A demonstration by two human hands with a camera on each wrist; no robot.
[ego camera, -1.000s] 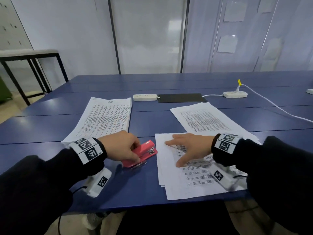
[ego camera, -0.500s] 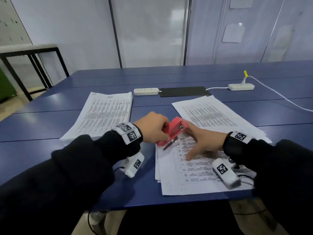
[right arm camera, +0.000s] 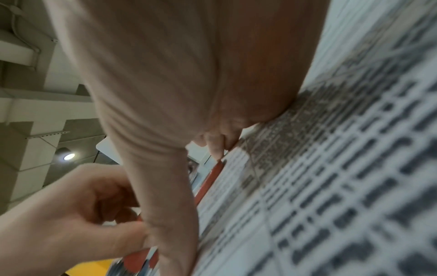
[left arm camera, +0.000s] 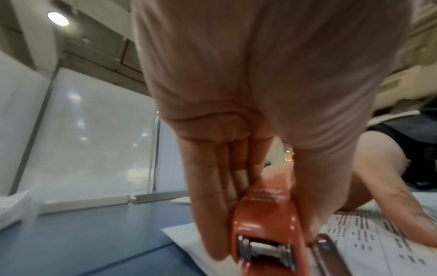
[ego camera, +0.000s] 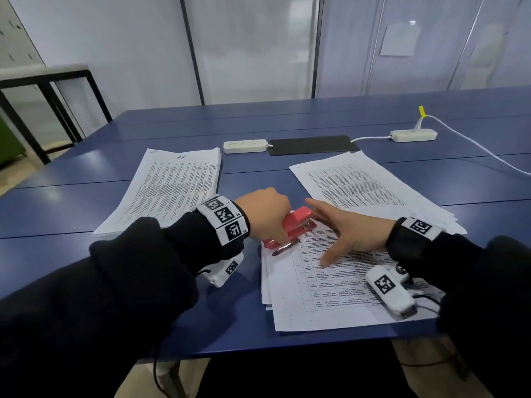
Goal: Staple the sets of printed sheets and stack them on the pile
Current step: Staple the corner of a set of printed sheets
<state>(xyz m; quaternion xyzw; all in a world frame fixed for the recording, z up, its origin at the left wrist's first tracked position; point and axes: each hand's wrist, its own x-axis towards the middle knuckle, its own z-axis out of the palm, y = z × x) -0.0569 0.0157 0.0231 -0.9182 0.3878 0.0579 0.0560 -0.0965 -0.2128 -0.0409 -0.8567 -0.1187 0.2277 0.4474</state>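
Note:
My left hand grips a red stapler and holds it over the top left corner of a set of printed sheets at the table's near edge. In the left wrist view the fingers and thumb clamp the stapler from both sides. My right hand lies flat on the sheets with fingers spread, pressing them down beside the stapler. The right wrist view shows its palm on the printed page. A thick pile of sheets lies to the left.
Another spread of printed sheets lies at the back right. Two white power strips, a black pad and a white cable sit further back on the blue table. A black-framed bench stands off to the left.
My left hand lifted the stapler from the table beside the sheets and carried it right onto their top left corner. The right hand stayed pressing on the sheets.

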